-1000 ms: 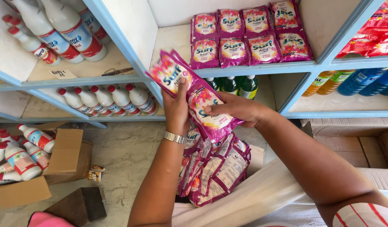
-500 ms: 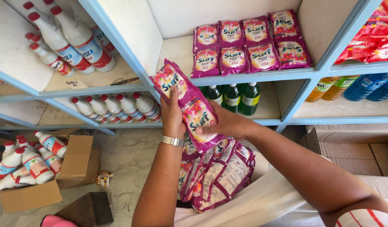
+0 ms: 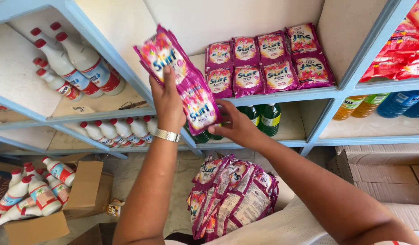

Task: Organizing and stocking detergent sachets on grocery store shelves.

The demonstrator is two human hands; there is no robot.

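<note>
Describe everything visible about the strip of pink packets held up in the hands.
The strip of pink packets is a chain of glossy magenta plastic sachets joined end to end, printed with flowers and a blue logo. It slants from upper left to lower right before the blue shelf. The left hand grips its middle from behind, thumb on the front; the right hand pinches the lowest sachet. More strips stay bunched below on the lap.

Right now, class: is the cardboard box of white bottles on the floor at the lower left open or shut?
Open. The cardboard box has its flaps spread outward, and the white red-capped bottles lying inside show plainly from above.
</note>
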